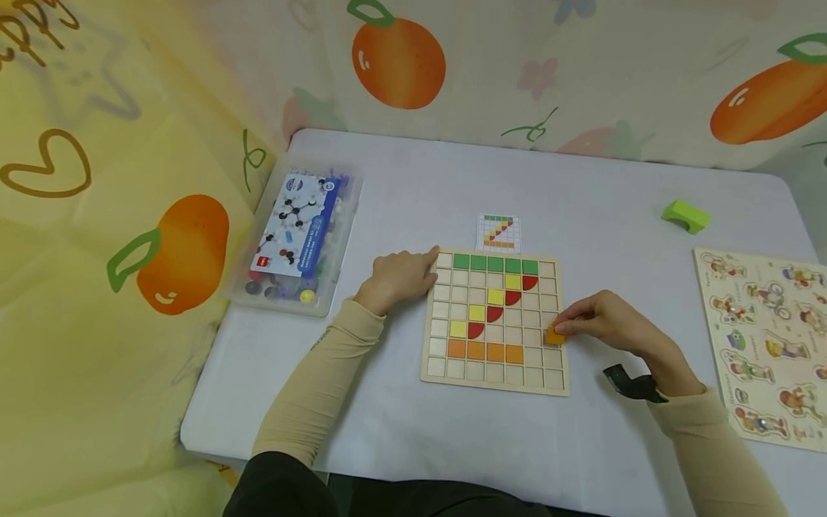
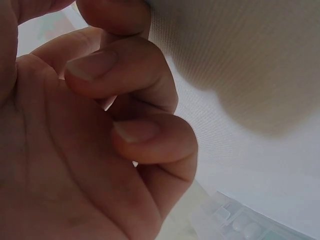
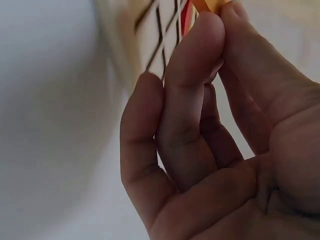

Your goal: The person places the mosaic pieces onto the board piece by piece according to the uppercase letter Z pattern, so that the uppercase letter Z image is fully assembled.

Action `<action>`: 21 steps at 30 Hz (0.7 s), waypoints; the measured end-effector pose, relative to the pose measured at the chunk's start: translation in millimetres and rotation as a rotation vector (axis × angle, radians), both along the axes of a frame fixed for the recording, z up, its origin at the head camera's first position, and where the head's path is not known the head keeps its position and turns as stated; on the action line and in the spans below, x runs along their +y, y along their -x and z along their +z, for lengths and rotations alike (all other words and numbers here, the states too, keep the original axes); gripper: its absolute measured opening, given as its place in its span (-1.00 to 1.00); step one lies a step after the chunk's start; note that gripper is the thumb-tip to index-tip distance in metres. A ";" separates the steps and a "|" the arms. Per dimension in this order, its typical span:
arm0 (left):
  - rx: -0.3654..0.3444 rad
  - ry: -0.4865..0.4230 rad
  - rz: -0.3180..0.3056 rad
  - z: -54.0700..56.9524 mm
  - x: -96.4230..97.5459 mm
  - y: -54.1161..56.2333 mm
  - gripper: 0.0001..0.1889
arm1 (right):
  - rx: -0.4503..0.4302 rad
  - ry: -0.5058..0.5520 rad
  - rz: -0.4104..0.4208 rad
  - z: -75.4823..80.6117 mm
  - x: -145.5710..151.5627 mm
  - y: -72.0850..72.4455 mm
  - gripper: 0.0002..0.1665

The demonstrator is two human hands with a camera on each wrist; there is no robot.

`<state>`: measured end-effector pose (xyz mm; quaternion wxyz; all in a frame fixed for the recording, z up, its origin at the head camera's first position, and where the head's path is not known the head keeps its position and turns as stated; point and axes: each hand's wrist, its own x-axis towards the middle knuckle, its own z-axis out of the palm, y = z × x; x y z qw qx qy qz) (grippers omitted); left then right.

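A wooden grid board (image 1: 494, 374) lies on the table, with rows of green, yellow, red and orange tiles in its cells. The red tiles (image 1: 494, 314) are quarter-round; the others are square. At the board's far left corner, my left hand (image 1: 402, 278) holds the edge with index finger and thumb. Its other fingers (image 2: 155, 137) are curled toward the palm. My right hand (image 1: 604, 322) pinches an orange square tile (image 1: 554, 336), tilted over the board's right edge. Only part of this tile shows between the fingertips in the right wrist view. A pattern card (image 1: 499, 233) lies just beyond the board.
A clear plastic case (image 1: 316, 307) with a molecular model label and coloured balls sits at the left. To the right are a green arched block (image 1: 686, 215) and a wooden picture puzzle (image 1: 762, 345). A black strap (image 1: 629, 384) hangs at the right wrist.
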<state>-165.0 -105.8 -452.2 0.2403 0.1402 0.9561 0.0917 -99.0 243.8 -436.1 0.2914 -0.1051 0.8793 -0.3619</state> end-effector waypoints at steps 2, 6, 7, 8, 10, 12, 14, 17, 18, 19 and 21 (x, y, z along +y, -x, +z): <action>0.001 0.000 -0.001 0.0 0.0 0.1 -0.37 | -0.008 0.021 0.032 -0.9 -9.0 -1.7 -0.75; 0.002 -0.002 -0.001 -0.4 -0.2 0.3 -0.37 | 0.002 0.026 0.085 -6.0 -23.1 -6.3 -0.79; 0.002 -0.004 -0.001 -0.6 -0.2 0.4 -0.36 | 0.011 0.019 0.095 -7.8 -25.9 -7.6 -0.81; 0.001 -0.006 -0.002 -0.7 -0.3 0.5 -0.36 | 0.022 0.007 0.103 -9.7 -28.4 -9.0 -0.82; 0.002 -0.010 -0.002 -0.9 -0.2 0.6 -0.36 | 0.052 -0.021 0.119 -13.4 -32.2 -11.7 -0.86; -0.001 -0.012 -0.002 -1.6 -0.3 0.8 -0.36 | 0.087 -0.042 0.138 -16.0 -35.3 -14.5 -0.88; -0.004 -0.011 0.000 -2.2 -0.2 0.7 -0.36 | 0.119 -0.057 0.148 -18.4 -37.2 -16.9 -0.90; -0.005 -0.010 0.002 -2.2 -0.2 0.1 -0.36 | 0.169 -0.068 0.157 -20.1 -39.6 -20.5 -0.91; -0.006 -0.011 0.004 -1.9 -0.2 -0.2 -0.36 | 0.189 -0.073 0.157 -20.6 -40.0 -21.4 -0.91; -0.005 -0.012 0.006 -1.5 -0.2 -0.5 -0.36 | 0.207 -0.079 0.154 -21.6 -40.1 -22.1 -0.92; -0.005 -0.015 0.009 -0.5 -0.4 -0.8 -0.36 | 0.270 -0.107 0.148 -22.5 -40.5 -22.9 -0.93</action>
